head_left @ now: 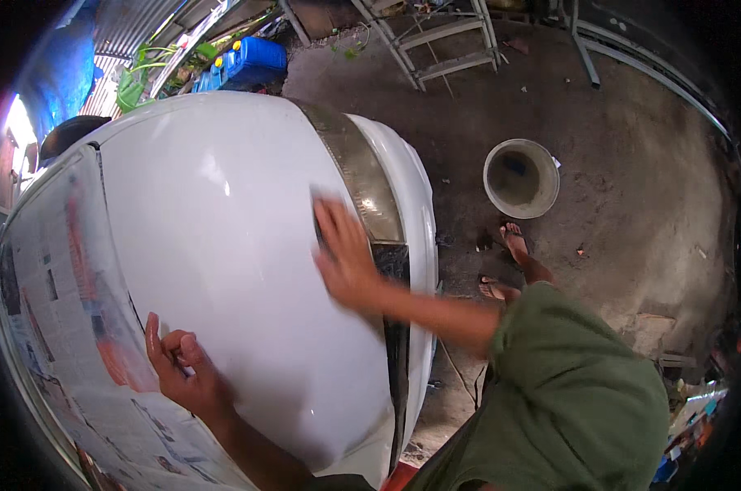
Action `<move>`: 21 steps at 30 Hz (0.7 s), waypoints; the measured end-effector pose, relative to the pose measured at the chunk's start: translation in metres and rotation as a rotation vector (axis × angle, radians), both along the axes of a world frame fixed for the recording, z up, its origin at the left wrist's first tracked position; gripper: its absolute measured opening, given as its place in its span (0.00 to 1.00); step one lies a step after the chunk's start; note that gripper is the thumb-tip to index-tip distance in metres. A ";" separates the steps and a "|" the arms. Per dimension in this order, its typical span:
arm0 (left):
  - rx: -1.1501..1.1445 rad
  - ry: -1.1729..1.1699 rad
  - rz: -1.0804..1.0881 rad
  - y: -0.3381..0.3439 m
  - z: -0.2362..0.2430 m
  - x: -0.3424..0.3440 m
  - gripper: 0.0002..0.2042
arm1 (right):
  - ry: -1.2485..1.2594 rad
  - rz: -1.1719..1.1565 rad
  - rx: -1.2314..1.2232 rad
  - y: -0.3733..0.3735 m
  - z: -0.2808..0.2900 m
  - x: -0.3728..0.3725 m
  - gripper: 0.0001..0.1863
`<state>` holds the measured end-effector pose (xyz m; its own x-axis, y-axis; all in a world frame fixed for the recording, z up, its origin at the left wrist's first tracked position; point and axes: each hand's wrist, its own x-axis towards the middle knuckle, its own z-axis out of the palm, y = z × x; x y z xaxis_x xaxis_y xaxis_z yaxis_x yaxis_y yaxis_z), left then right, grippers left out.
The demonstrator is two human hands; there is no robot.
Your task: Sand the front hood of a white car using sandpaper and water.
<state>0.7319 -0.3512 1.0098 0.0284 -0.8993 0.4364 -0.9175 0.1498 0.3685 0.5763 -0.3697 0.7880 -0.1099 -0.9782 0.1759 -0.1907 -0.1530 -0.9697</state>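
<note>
At the far left, a blue sheet (64,69) hangs at the top, and newspaper (76,278) lies over the area behind the hood (223,229). The left grip (186,372) is over the hood's rear edge, beside the paper; its index finger points up and the others curl loosely. A pale spot shows among them, and I cannot tell whether anything is held.

The hood, white and glossy, fills the left and middle of the view. Beyond its far side stand blue jugs (256,61), near some green leaves (131,88). The right grip (342,250) is spread on the hood near its front edge, blurred. A dark patch (316,214) shows at its fingers; I cannot tell whether it is held.

Just right of this grip are the headlight (362,168), a dark strip (397,327) and the white bumper (415,196). A ladder (436,41) is at the top, on the floor (632,204). Farther right, a bucket (542,184) stands upright near two sandalled feet (514,241), with the person's green garment (583,385) below.
</note>
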 end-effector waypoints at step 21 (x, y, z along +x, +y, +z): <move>-0.035 -0.172 -0.014 -0.003 0.000 -0.003 0.21 | -0.039 -0.025 -0.068 -0.009 0.000 -0.011 0.34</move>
